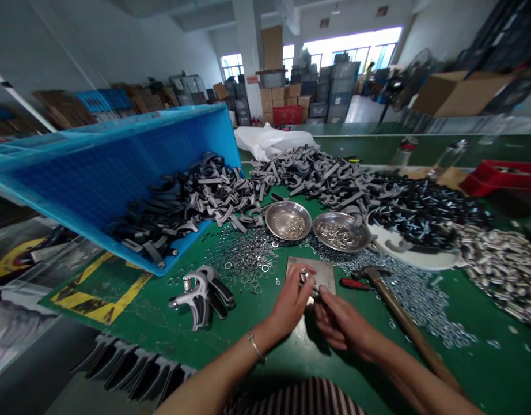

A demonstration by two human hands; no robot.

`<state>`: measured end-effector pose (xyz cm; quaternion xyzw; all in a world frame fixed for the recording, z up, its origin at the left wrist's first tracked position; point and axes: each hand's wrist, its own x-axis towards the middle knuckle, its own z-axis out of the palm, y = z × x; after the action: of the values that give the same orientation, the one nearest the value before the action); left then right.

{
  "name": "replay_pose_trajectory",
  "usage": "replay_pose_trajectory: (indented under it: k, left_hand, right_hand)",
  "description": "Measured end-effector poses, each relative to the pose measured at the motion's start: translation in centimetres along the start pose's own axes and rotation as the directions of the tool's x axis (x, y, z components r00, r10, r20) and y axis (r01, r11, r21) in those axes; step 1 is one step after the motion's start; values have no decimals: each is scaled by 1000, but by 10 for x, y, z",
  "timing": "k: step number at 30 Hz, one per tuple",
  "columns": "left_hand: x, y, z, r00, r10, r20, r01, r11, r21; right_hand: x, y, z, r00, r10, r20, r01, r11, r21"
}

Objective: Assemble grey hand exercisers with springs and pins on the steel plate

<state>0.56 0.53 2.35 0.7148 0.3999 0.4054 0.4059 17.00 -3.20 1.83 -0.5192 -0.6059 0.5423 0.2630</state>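
While I pinch a small metal fitting in the fingertips of my left hand, my right hand is nearly shut, its fingertips meeting the fitting's lower end. Both hands work over the near edge of a steel plate on the green worktop. Just right of the plate lie a red-handled tool and a claw hammer, whose handle runs toward the near right. Left of my hands, loose steel washers spread beyond the plate, and an assembled hand gripper sits near the worktop's left edge. Two steel bowls stand beyond the plate, below a tilted blue crate.
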Motion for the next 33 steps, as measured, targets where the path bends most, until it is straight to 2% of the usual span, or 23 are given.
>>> replay_pose_trajectory:
  k: [2,3,4,6,7,8,9,11,12,13,14,15,16,17,18,20,22,23,26,27,30,31,33]
  left_hand:
    - [0,3,2,992,112,53,-116,991,73]
    - [0,4,3,992,113,59,-118,989,87]
    - [1,3,5,996,74,40,-77,994,80]
    - [1,2,10,996,-51,-75,54,998,38]
    - [1,2,11,988,-85,-127,90,995,32]
    - [1,1,12,987,-77,-142,85,995,53]
    - [0,1,13,993,-28,-116,40,994,97]
    - [-2,2,13,996,94,-9,-91,979,182]
    - [-3,1,13,993,117,22,-119,974,193]
    - [-4,1,14,995,102,13,-102,978,180]
    - [-5,-1,15,998,53,-35,-47,988,149]
    - [-6,-2,16,995,-16,-97,27,994,110]
    - [-7,-4,18,986,-75,-149,87,993,77]
    - [-8,-6,18,979,-103,-174,115,991,63]
    - [-10,-7,18,983,-91,-160,104,992,75]
    - [-14,-9,15,998,30,-56,-22,990,139]
    - [-18,-10,12,990,133,51,-140,975,172]
    - [-20,-9,11,989,137,56,-144,975,171]
    - [-21,-8,12,996,74,-47,-66,986,152]
    - [-19,-8,12,996,75,-43,-67,986,155]
    - [1,-11,13,981,96,167,-140,950,278]
    - [11,-15,11,964,77,255,-167,919,356]
    - [35,-23,8,912,10,409,-243,818,522]
  right_hand:
    - [-1,2,-2,988,53,143,-67,994,92]
    - [-1,3,-4,992,32,124,-44,995,93]
    - [-1,3,-6,998,-5,57,0,996,86]
    - [-1,5,-9,991,-88,-104,95,993,63]
    - [-2,5,-9,984,-110,-138,120,990,69]
    - [-2,6,-8,989,-100,-105,111,988,103]
    - [-3,6,-7,998,-64,-17,66,986,153]
    - [-4,6,-6,988,13,156,-44,979,197]
    - [-5,5,-5,986,29,162,-56,985,165]
    - [-6,5,-6,995,20,103,-30,995,98]
    - [-6,4,-6,1000,-25,-11,25,1000,-3]
    - [-7,3,-6,985,-99,-141,84,990,-114]
    - [-8,4,-5,963,-157,-219,120,977,-176]
    - [-9,5,-4,955,-173,-242,134,976,-171]
    - [-10,7,-2,965,-148,-219,125,985,-115]
    - [-12,13,3,999,-30,-38,34,994,104]
    - [-13,17,7,993,17,120,-49,962,268]
    - [-14,17,8,992,5,124,-43,951,305]
    - [-18,15,8,999,-35,13,27,920,392]
    - [-19,15,9,1000,-18,23,6,891,454]
    - [-21,17,14,967,69,246,-211,758,618]
    - [-21,20,15,956,88,279,-243,772,588]
    - [-21,28,16,974,94,208,-167,914,369]
